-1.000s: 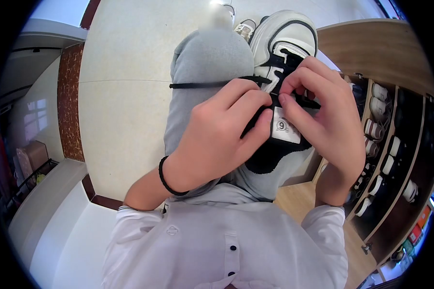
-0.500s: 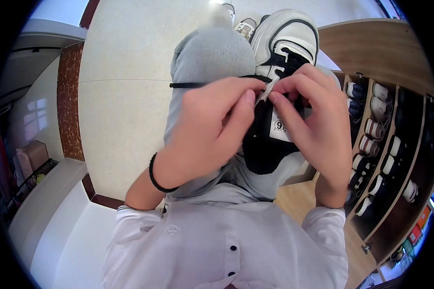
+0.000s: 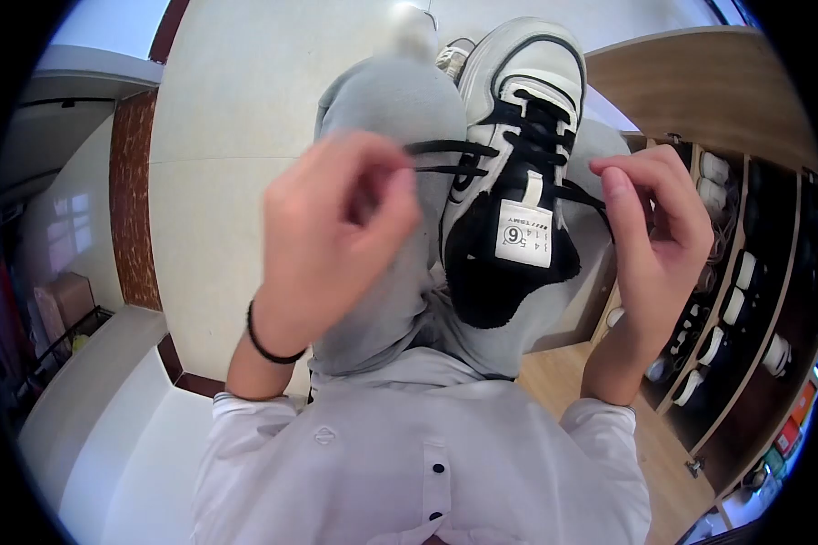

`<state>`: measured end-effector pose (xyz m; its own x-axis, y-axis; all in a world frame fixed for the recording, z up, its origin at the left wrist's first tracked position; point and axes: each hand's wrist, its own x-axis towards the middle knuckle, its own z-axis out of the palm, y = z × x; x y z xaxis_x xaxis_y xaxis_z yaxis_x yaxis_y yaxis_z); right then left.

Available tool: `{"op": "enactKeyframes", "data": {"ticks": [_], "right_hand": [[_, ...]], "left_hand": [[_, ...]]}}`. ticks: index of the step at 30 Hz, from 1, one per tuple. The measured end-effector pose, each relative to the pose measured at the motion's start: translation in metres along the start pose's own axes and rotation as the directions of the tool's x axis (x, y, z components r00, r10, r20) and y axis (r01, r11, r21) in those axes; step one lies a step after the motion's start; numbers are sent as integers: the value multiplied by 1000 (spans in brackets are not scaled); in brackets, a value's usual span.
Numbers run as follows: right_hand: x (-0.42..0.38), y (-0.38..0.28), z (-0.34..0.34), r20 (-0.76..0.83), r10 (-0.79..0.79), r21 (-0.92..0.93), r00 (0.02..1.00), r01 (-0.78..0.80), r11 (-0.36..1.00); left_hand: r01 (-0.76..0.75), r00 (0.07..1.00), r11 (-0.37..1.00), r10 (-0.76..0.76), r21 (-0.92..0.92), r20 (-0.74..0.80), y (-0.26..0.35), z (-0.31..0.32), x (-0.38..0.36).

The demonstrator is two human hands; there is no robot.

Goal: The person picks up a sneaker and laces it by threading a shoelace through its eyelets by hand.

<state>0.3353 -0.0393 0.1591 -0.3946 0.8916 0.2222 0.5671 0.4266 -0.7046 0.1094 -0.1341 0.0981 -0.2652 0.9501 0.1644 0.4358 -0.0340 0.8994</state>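
A white and black sneaker [image 3: 532, 68] lies on my lap, toe pointing away, its black tongue bearing a white size label [image 3: 524, 238]. Black shoelace [image 3: 450, 145] strands stretch from its left side to my left hand [image 3: 336, 232], which is closed around them and blurred by motion. On the other side, my right hand [image 3: 659, 232] has its thumb and forefinger close together and its other fingers curled. A black lace runs from the shoe to behind that thumb; the exact grip is partly hidden.
An open wooden shoe cabinet [image 3: 745, 363] with several pairs of shoes stands at the right. Another shoe [image 3: 453, 59] is on the tiled floor [image 3: 227, 227] beyond my knee. Left, a pale ledge [image 3: 109, 363] borders shelves.
My hands have moved apart from the middle of the shoe, left hand leftward and right hand rightward. The white tab on the tongue is released, and lace strands now extend to both sides.
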Motion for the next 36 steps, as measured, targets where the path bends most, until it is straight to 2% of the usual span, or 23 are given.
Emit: {"op": "enactKeyframes", "data": {"ticks": [2,3,5,9,11,13,17,19,21,23,24,25,26,27,29,31,33,35,36], "right_hand": [[-3,8,-6,-10,19,9,1000,-19,1000],[-5,12,-9,-14,35,20,999,-35,999],[-9,20,-10,-3,39,25,999,-38,999],[-13,27,-7,48,48,56,998,-51,997],[-14,27,-7,71,67,68,995,-72,995],[-15,27,-7,122,26,36,992,-31,999],[-15,28,-8,166,-68,-4,984,70,998],[-16,26,-8,190,-44,-16,981,48,999],[-17,27,-8,180,-53,-6,982,55,998],[-17,29,-8,170,-62,2,984,63,998],[-17,29,-8,159,-49,10,986,48,999],[-17,30,-7,149,-37,19,988,35,999],[-17,30,-7,148,-37,20,988,34,999],[-18,30,-7,135,-31,37,990,26,999],[-18,31,-6,121,-25,56,992,19,998],[-18,31,-5,112,-32,58,993,25,998],[-18,31,-4,106,-34,68,994,27,997],[-18,32,-3,97,-36,77,995,28,997],[-19,32,-3,94,-35,84,995,27,996]], "left_hand": [[170,984,985,-169,12,-49,-5,-19,-9],[167,985,986,-166,12,-44,-14,-28,-13],[370,907,921,-386,-120,-169,-40,-42,-25],[428,857,899,-437,-95,-273,-95,-57,-41],[544,786,835,-542,-82,-297,-130,-67,-49],[534,795,845,-513,-26,-323,-171,-69,-60],[605,742,796,-575,-25,-345,-229,-67,-77],[657,711,750,-649,-73,-271,-238,-60,-78],[636,731,769,-629,-72,-265,-237,-52,-76],[713,701,702,-712,1,-38,-215,-51,-64],[710,688,680,-726,185,26,-203,-55,-56],[708,689,681,-724,186,26,-196,-56,-50],[547,818,738,-572,396,-65,-190,-58,-45],[368,918,713,-382,596,-110,-182,-60,-40],[241,952,931,-171,275,-255,-120,-49,-12],[-9,973,993,36,119,-226,-69,-38,10],[-331,943,921,333,207,22,-30,-30,27],[-499,859,854,464,148,218,-10,-16,43],[-500,858,853,465,149,219,-5,-10,49]]}}
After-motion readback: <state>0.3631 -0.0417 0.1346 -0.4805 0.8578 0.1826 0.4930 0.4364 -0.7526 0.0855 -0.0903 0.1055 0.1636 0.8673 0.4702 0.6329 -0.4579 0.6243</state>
